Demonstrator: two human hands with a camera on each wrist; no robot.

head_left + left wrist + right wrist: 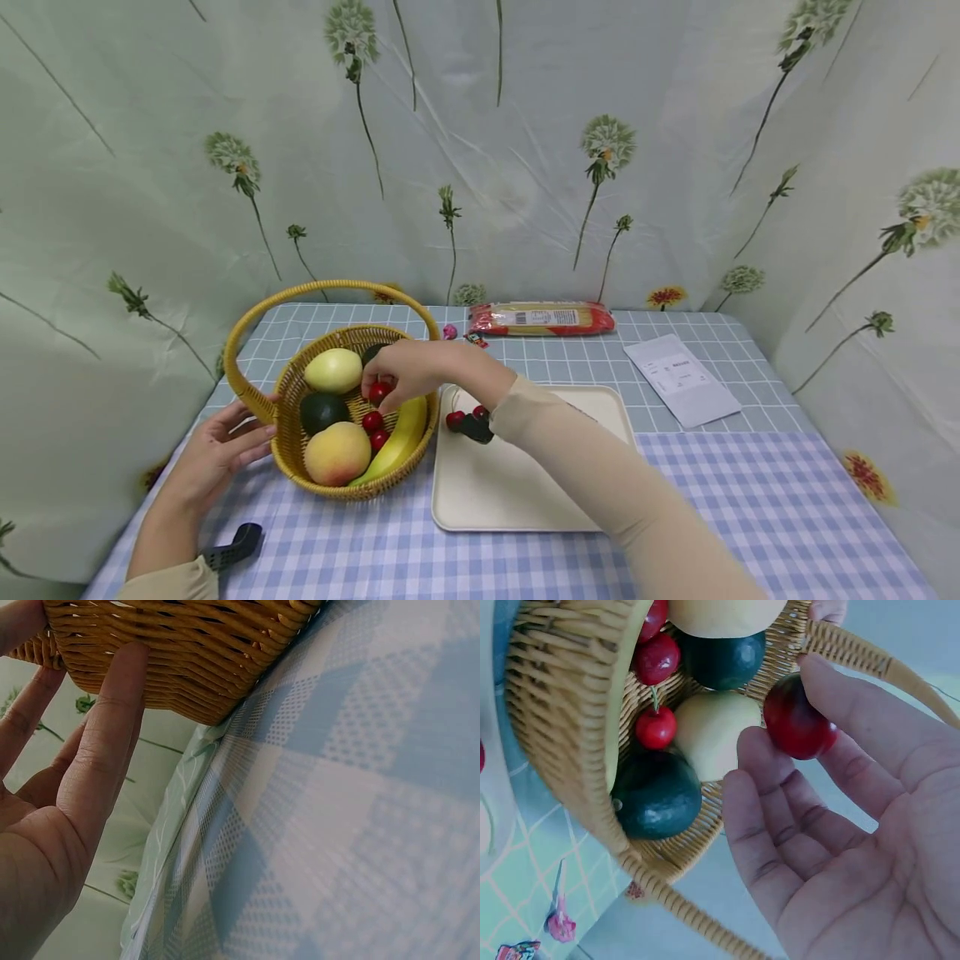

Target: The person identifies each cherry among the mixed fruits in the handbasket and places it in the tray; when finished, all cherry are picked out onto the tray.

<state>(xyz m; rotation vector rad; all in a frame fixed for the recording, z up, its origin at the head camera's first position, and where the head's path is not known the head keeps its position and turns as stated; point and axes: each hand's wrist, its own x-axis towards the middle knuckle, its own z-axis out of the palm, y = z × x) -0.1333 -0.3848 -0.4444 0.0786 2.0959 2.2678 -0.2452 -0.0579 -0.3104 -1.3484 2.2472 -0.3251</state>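
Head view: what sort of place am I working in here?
Likely a staged tabletop set, not a real kitchen: a floral curtain hung as backdrop on three sides, a checked tablecloth, and a wicker basket of fruit beside a cream tray.

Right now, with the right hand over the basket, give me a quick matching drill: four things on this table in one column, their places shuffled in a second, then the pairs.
Things:
1. red cherry
2. left hand
3. banana
4. white paper

Places:
A. lying in the basket along its right wall
B. flat on the tablecloth, right of the tray
C. pinched in the right hand fingertips
D. resting against the basket's outer wall

Pairs: 1-C, 2-D, 3-A, 4-B
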